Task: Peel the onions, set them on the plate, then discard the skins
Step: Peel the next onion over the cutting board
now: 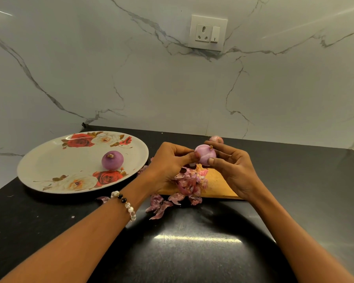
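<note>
Both the left hand (170, 160) and the right hand (231, 166) grip the nearly peeled onion (205, 157) above the cutting board's (217, 183) far edge; it looks firm, light and slippery, best pinched at its sides.

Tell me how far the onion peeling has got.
Done: one peeled onion sits on the floral plate. In hand: the left hand and right hand hold a second onion, nearly bare, above the cutting board. Left: a third onion waits behind the hands, seemingly unpeeled, and the skins lie on the board and counter, not yet discarded.
</note>
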Motion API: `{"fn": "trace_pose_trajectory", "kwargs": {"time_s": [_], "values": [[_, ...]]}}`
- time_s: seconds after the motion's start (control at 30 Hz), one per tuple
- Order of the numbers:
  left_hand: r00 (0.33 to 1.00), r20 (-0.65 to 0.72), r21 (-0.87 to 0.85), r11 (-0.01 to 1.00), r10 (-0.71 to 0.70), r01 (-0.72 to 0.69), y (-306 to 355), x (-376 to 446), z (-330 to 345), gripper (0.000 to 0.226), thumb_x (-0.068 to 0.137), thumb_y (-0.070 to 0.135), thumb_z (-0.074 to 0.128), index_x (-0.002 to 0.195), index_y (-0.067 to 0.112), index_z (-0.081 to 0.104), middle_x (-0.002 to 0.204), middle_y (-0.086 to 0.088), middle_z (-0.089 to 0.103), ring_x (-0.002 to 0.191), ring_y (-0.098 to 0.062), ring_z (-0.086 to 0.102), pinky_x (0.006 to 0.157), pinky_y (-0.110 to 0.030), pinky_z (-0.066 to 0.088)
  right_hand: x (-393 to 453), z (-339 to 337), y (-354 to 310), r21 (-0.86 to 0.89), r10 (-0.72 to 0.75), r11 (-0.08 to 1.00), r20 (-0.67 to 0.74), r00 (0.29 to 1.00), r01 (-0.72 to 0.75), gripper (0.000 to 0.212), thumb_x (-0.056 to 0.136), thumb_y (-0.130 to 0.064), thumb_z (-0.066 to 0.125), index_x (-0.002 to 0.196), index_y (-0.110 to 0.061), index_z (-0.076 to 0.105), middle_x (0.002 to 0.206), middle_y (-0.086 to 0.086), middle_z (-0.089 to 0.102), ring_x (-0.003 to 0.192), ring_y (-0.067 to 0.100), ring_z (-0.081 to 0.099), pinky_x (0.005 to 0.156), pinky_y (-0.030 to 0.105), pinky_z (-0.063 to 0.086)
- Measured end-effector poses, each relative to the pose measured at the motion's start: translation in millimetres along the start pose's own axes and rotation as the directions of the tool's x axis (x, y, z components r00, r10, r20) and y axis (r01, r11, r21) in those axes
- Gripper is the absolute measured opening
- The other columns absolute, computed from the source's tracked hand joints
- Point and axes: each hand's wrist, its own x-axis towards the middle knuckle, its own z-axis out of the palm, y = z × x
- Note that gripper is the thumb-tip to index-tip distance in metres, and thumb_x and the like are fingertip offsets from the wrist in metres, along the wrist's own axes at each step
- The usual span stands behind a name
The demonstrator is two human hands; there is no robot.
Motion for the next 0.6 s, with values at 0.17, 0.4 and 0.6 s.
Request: {"fn": "trace_pose_trajectory", "kwargs": {"time_s": [0.17,0.4,0.6], "values": [[0.991,0.062,0.140,0.982,0.118,-0.125,0,2,-8,0.021,0.087,0.018,0.065,0.104,0.008,0.073,0.087,-0.006,0.075,0.080,-0.014,0.071,0.078,-0.025,0.057,0,-1,-3,0.043,0.008,0.999,0.017,1.000,-0.009,0.067,0.053,-0.036,0.094,0.112,-0.013,0.071,0.115,0.014,0.071,0.106,0.034,0.068,0.083,0.036,0.059],[0.978,0.020,0.331,0.922,0.208,-0.202,-2,3,-4,0.018,0.089,0.015,0.065,0.105,0.011,0.073,0.082,0.004,0.071,0.075,-0.002,0.066,0.071,-0.014,0.054,-1,-1,-5,0.026,0.013,1.000,0.015,1.000,-0.014,0.071,0.050,-0.038,0.096,0.111,-0.012,0.070,0.114,0.013,0.072,0.105,0.035,0.068,0.081,0.036,0.060],[0.965,-0.061,0.428,0.880,0.257,-0.207,-5,-1,4,0.016,0.085,0.014,0.065,0.098,0.010,0.075,0.081,0.000,0.070,0.074,-0.010,0.064,0.070,-0.023,0.054,-1,1,-2,-0.050,-0.002,0.999,0.015,1.000,0.002,0.079,0.050,-0.042,0.095,0.116,-0.010,0.067,0.117,0.014,0.070,0.110,0.034,0.067,0.089,0.041,0.057]]}}
